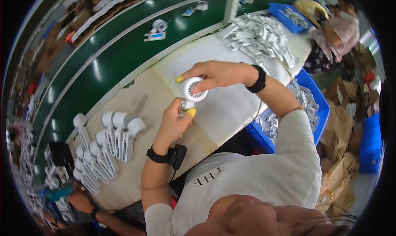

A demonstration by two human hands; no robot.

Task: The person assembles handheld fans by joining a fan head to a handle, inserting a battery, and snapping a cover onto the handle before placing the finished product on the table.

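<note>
While both hands meet over the pale worktable [231, 112], the right hand [214, 74] closes its fingers around the round white head of a small handheld fan [194, 89], the thumb lying across the grille. The left hand [175, 119] grips the fan's lower part from beneath, fingers curled tight on it; that part is mostly hidden by the fingers, so its shape is hard to tell. The fan is held just above the table, in front of the person's chest. Both wrists carry black bands, and a small black device sits at the left wrist.

To the person's left, a batch of white fans [103, 149] lies in rows on the table, heads pointing away from the body. Beyond the table runs a green conveyor belt [123, 50] with a few white parts on it. A heap of white plastic pieces [260, 38] lies at the far right of the table, and a blue bin [317, 108] of similar parts stands just beside the right elbow.
</note>
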